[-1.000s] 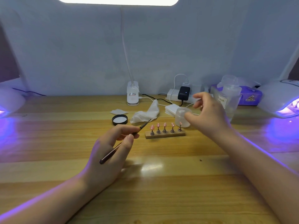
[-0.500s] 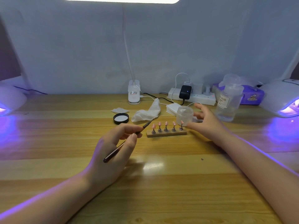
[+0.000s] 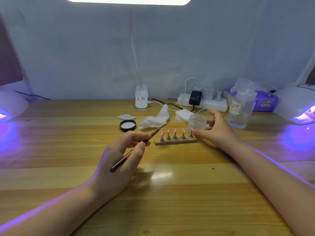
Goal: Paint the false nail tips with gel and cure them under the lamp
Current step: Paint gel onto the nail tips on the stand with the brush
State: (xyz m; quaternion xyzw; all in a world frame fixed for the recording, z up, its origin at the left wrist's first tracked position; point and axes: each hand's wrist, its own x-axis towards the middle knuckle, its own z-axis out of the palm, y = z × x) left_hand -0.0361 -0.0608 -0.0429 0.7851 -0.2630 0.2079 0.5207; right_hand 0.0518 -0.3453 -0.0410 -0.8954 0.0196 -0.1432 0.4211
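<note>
Jar (image 3: 196, 122) behind nail stand (image 3: 175, 140) — lid (image 3: 127, 125) left.

On the desk (image 3: 170, 193) there are 5 pink nail tips (image 3: 175, 131) on 1 little wooden stand (image 3: 175, 141). There is 1 brush (image 3: 129, 154), 1 small clear jar (image 3: 196, 122), 1 black lid (image 3: 127, 125) and 1 crumpled white wipe (image 3: 155, 119). There are 2 nail lamps, 1 at the left edge (image 3: 10, 106) and 1 at the right edge (image 3: 296, 104). Near the back edge stand 1 clear bottle (image 3: 241, 106), 1 power strip (image 3: 209, 103) and 1 purple pack (image 3: 265, 103).

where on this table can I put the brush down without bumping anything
Bare wood lies in front of the wooden nail stand, between your forearms, and left of the black lid toward the left lamp. It is crowded behind the stand: jar, cloth, power strip.
</note>
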